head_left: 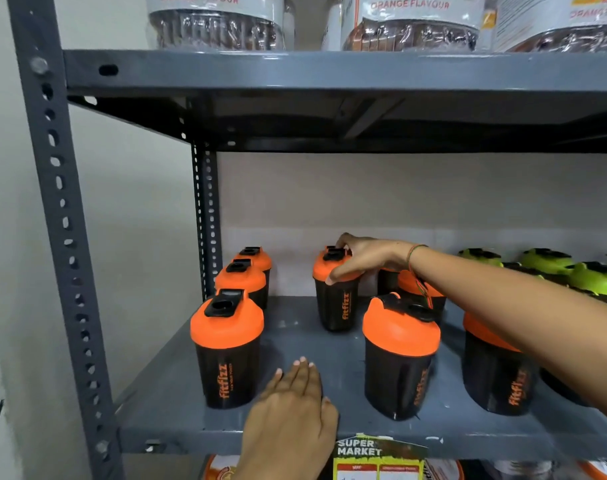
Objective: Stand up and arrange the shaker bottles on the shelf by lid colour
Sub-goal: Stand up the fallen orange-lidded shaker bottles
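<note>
Black shaker bottles stand upright on a grey metal shelf (312, 344). At the left is a row of three orange-lidded bottles, the nearest one (226, 351) in front. My right hand (360, 258) reaches across and grips the orange lid of a bottle (336, 303) at mid-shelf toward the back. Another orange-lidded bottle (400, 355) stands in front of it, and one more (496, 368) is partly hidden under my right forearm. Green-lidded bottles (544, 261) are grouped at the back right. My left hand (295, 414) rests flat on the shelf's front edge, fingers spread.
A perforated grey upright (57, 216) frames the shelf's left side. The shelf above holds large jars (215, 26) labelled orange flavour. A "Super Market" price tag (378, 455) hangs from the front edge. A white wall lies behind.
</note>
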### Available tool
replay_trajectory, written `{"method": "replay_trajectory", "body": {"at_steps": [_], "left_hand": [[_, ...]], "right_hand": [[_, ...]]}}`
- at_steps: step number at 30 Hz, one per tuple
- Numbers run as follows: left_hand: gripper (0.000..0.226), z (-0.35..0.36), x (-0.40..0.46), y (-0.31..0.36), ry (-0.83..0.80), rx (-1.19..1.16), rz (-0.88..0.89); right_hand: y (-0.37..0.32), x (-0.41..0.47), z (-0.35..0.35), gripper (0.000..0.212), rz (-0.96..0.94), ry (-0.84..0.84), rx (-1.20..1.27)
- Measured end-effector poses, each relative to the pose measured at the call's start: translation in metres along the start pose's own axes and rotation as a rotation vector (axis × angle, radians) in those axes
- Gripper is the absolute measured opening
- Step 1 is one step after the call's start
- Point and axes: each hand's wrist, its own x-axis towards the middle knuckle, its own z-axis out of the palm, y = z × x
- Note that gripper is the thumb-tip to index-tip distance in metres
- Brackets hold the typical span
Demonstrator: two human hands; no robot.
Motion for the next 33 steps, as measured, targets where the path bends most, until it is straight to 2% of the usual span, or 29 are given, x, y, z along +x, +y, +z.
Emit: {"method": "replay_trajectory", "body": {"at_steps": [5, 9, 15, 18, 22, 25, 27, 29, 31, 33], "left_hand": [[0.062, 0.001, -0.001, -0.001, 0.003, 0.013, 0.003], [0.062, 0.001, -0.002, -0.001, -0.006, 0.031, 0.015], [0.061, 0.001, -0.002, -0.001, -0.030, 0.021, 0.010], [0.061, 0.000, -0.003, -0.001, -0.034, 0.008, 0.013], [0.059, -0.002, -0.004, -0.001, -0.046, -0.011, 0.008], [0.057, -0.007, -0.003, 0.000, -0.046, -0.109, -0.052], [0.066, -0.015, -0.003, 0.002, -0.017, -0.311, -0.155], [0.085, -0.021, -0.002, 0.010, 0.017, -0.661, -0.211], [0.095, -0.022, 0.001, 0.031, 0.077, -0.855, -0.208], [0.104, -0.019, 0.003, 0.057, 0.128, -0.865, -0.232]], "right_hand": [[0.003, -0.001, 0.003, 0.075, 0.073, -0.135, 0.041], [0.003, -0.006, -0.001, 0.089, 0.134, -0.229, 0.081], [0.001, -0.012, -0.001, 0.101, 0.140, -0.270, 0.125], [-0.004, -0.022, -0.016, 0.099, 0.078, -0.215, 0.186], [-0.012, -0.058, -0.049, 0.092, -0.050, 0.074, 0.130], [-0.012, -0.104, -0.071, 0.068, -0.207, 0.492, 0.169], [-0.003, -0.143, -0.075, 0.054, -0.312, 0.850, 0.105], [0.012, -0.185, -0.062, 0.041, -0.388, 1.132, 0.131], [0.032, -0.220, -0.034, 0.042, -0.379, 1.300, 0.229], [0.056, -0.239, 0.002, 0.059, -0.268, 1.333, 0.354]]}}
